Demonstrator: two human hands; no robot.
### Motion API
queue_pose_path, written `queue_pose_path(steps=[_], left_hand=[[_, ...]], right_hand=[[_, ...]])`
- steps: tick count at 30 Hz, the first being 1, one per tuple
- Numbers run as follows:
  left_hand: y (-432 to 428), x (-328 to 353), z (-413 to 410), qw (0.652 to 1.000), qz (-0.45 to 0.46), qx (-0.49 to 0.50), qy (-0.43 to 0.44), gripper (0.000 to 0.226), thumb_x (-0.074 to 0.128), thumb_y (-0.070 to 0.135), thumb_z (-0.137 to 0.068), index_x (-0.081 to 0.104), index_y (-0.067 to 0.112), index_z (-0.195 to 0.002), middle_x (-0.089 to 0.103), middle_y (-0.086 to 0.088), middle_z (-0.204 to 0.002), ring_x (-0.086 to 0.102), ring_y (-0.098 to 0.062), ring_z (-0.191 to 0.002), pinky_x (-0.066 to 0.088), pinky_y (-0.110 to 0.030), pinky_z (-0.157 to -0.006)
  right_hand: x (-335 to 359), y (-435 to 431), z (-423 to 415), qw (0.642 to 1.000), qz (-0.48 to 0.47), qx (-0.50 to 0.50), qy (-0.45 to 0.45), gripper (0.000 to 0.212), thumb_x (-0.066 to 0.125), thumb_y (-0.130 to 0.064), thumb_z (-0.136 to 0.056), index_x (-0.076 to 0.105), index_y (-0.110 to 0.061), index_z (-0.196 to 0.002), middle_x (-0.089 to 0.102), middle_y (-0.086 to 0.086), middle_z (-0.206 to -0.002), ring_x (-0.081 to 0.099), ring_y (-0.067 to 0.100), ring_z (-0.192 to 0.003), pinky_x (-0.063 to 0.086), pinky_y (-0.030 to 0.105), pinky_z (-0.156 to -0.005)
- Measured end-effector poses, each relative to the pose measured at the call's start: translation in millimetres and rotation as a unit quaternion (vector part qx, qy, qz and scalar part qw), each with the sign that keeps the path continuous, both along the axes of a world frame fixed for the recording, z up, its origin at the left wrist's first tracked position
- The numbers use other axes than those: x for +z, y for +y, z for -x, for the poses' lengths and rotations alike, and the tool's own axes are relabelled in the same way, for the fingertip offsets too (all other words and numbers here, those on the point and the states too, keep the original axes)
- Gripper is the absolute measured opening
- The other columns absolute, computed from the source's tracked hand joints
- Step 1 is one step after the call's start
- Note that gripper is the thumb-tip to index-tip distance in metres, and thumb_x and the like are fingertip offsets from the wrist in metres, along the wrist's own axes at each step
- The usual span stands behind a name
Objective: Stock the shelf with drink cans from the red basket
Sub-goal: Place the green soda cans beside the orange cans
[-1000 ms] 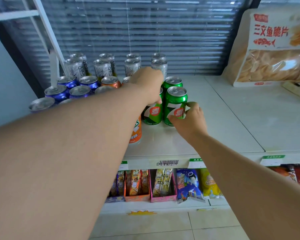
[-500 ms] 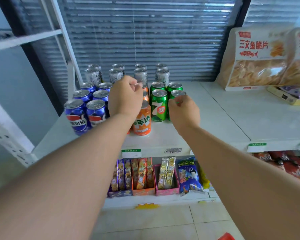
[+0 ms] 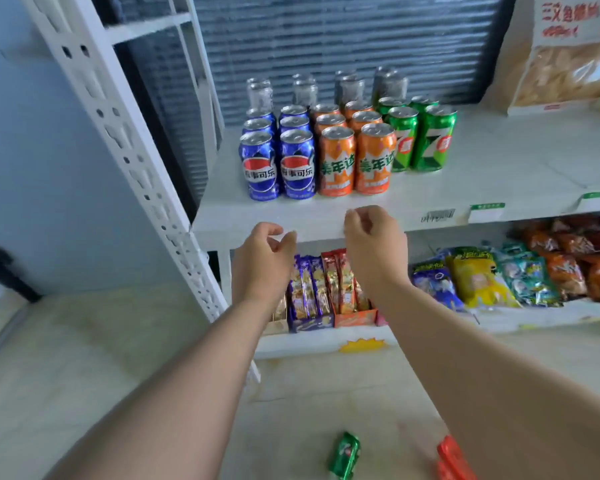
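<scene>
Hovering left hand (image 3: 264, 261) and right hand (image 3: 374, 247), empty and loosely curled, at the shelf (image 3: 499, 174) edge, with green can (image 3: 345, 455) lying on the floor (image 3: 309, 393) at 6 o'clock, axis running 1-to-7, nearer the right hand, beside the red basket (image 3: 451, 459).

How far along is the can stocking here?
Done: blue drink cans, orange drink cans and green drink cans stand upright in rows on the white shelf, silver cans behind. In hand: nothing; left hand and right hand hover loosely curled, empty. Left: one green can lies on the floor near the red plastic basket, whose contents are out of view.
</scene>
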State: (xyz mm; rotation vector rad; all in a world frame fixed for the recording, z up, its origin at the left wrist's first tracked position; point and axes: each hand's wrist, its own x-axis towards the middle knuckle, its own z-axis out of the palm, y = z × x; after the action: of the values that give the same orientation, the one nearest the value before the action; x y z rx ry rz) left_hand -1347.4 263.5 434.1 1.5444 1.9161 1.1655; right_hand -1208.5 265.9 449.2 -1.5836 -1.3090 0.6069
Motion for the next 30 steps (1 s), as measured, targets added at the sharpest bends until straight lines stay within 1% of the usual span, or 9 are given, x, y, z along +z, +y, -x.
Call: queue_pose_path(steps=[5, 9, 11, 15, 18, 21, 23, 27, 30], left_hand=[[-30, -78, 19, 0.999, 0.040, 0.023, -0.029, 0.025, 0.057, 0.040, -0.090, 0.066, 0.020, -0.102, 0.067, 0.006, -0.094, 0.062, -0.016, -0.086, 0.046, -0.028, -0.076], [-52, -150, 22, 0.995, 0.073, 0.022, -0.066, 0.022, 0.058, 0.048, -0.083, 0.064, 0.027, -0.085, 0.070, 0.002, -0.085, 0.068, -0.025, -0.080, 0.056, -0.040, -0.075], [-61, -186, 23, 0.991, 0.089, 0.035, -0.091, 0.030, 0.055, 0.059, -0.072, 0.061, 0.030, -0.076, 0.071, 0.002, -0.081, 0.069, -0.027, -0.079, 0.057, -0.044, -0.074], [-74, -263, 24, 0.983, 0.117, 0.059, -0.125, 0.048, 0.050, 0.066, -0.060, 0.065, 0.025, -0.081, 0.072, 0.000, -0.080, 0.069, -0.031, -0.080, 0.056, -0.053, -0.076], [-87, -324, 23, 0.979, 0.141, 0.068, -0.131, 0.045, 0.051, 0.065, -0.062, 0.064, 0.026, -0.078, 0.072, 0.000, -0.082, 0.069, -0.031, -0.083, 0.056, -0.052, -0.078], [-103, -383, 23, 0.977, 0.163, 0.065, -0.124, 0.037, 0.053, 0.058, -0.068, 0.064, 0.025, -0.082, 0.072, 0.003, -0.084, 0.069, -0.027, -0.084, 0.056, -0.046, -0.080], [-111, -423, 24, 0.975, 0.169, 0.070, -0.124, 0.038, 0.054, 0.054, -0.069, 0.065, 0.023, -0.087, 0.072, 0.004, -0.085, 0.069, -0.025, -0.085, 0.056, -0.045, -0.082], [-118, -489, 31, 0.975, 0.166, 0.074, -0.124, 0.045, 0.054, 0.057, -0.068, 0.066, 0.020, -0.090, 0.072, 0.002, -0.086, 0.069, -0.026, -0.087, 0.056, -0.044, -0.081], [-118, -531, 36, 0.977, 0.158, 0.071, -0.124, 0.044, 0.055, 0.057, -0.069, 0.065, 0.019, -0.088, 0.072, 0.002, -0.086, 0.069, -0.027, -0.086, 0.056, -0.045, -0.081]], right_hand=[[-83, -35, 19, 0.999, 0.031, -0.007, -0.015, 0.023, 0.044, -0.028, -0.096, 0.056, -0.014, -0.082, 0.051, -0.006, -0.062, 0.044, 0.012, -0.056, 0.032, 0.028, -0.051], [-149, -55, 16, 0.998, 0.055, 0.006, -0.022, 0.024, 0.045, -0.025, -0.098, 0.049, -0.020, -0.074, 0.045, -0.008, -0.056, 0.038, 0.007, -0.050, 0.027, 0.016, -0.041], [-185, -62, 15, 0.998, 0.065, 0.009, -0.017, 0.031, 0.045, -0.024, -0.099, 0.044, -0.023, -0.068, 0.043, -0.007, -0.056, 0.036, 0.008, -0.050, 0.026, 0.016, -0.040], [-261, -72, 14, 0.996, 0.088, 0.001, -0.025, 0.026, 0.046, -0.026, -0.097, 0.051, -0.015, -0.074, 0.047, -0.006, -0.058, 0.041, 0.009, -0.055, 0.028, 0.016, -0.044], [-324, -82, 12, 0.994, 0.106, -0.005, -0.027, 0.024, 0.047, -0.027, -0.097, 0.054, -0.015, -0.078, 0.051, -0.005, -0.062, 0.045, 0.015, -0.061, 0.029, 0.013, -0.048], [-387, -92, 12, 0.991, 0.133, -0.007, -0.010, 0.021, 0.046, -0.026, -0.095, 0.059, -0.015, -0.083, 0.060, -0.001, -0.071, 0.050, 0.023, -0.071, 0.035, 0.029, -0.056], [-428, -98, 12, 0.989, 0.147, -0.007, -0.010, 0.022, 0.046, -0.029, -0.095, 0.062, -0.015, -0.089, 0.067, 0.002, -0.081, 0.055, 0.024, -0.079, 0.034, 0.030, -0.061], [-499, -104, 9, 0.987, 0.157, -0.011, -0.005, 0.024, 0.046, -0.033, -0.097, 0.061, -0.016, -0.090, 0.059, -0.005, -0.071, 0.054, 0.024, -0.078, 0.034, 0.029, -0.057], [-540, -99, 8, 0.988, 0.151, -0.015, 0.005, 0.022, 0.046, -0.034, -0.098, 0.059, -0.017, -0.092, 0.058, -0.005, -0.071, 0.053, 0.025, -0.080, 0.032, 0.029, -0.062]])
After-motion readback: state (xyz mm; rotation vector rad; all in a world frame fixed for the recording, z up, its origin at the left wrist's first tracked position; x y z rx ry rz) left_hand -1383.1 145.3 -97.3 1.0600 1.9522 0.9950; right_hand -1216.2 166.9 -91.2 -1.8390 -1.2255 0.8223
